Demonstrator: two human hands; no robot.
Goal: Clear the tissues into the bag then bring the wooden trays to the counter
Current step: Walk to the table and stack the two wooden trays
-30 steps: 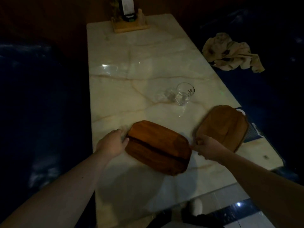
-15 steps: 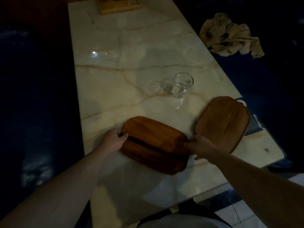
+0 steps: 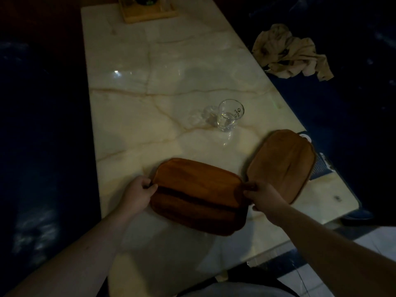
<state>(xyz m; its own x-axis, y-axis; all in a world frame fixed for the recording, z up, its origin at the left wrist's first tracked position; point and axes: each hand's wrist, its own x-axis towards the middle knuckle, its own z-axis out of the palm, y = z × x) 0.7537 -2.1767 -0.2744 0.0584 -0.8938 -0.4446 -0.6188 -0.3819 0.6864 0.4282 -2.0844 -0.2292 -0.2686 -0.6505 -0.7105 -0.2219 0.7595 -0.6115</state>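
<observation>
- Since a second ago you have closed both hands onto the ends of the near dark reddish-brown rounded wooden tray (image 3: 199, 195): your left hand (image 3: 138, 195) was resting flat against its left end and is now curled round that edge, and your right hand (image 3: 264, 196) has slid from the gap between the trays to pinch the right end.
- The tray's far edge looks tipped up off the pale veined marble table (image 3: 171, 82), with a dark band of shadow across its middle; it may be two trays stacked, but in this light you cannot tell.
- That suggests the tissue step is finished, since no tissue shows on the table, and you are starting the carry to the counter. Neither the bag nor the counter is in view.
- The second, lighter brown rounded wooden tray (image 3: 282, 163) lies flat just beside your right hand, untouched, partly over a dark blue printed card (image 3: 321, 168) at the table's right edge.
- A small clear drinking glass (image 3: 230, 115) stands beyond the trays, apart from both; mind it as you lift.
- The glass bears pale lettering near its rim, too small to read. The card's print is also illegible.
- A crumpled beige cloth (image 3: 291, 52) lies on the dark seat to the right, and a light wooden holder (image 3: 147, 9) sits at the table's far end.
</observation>
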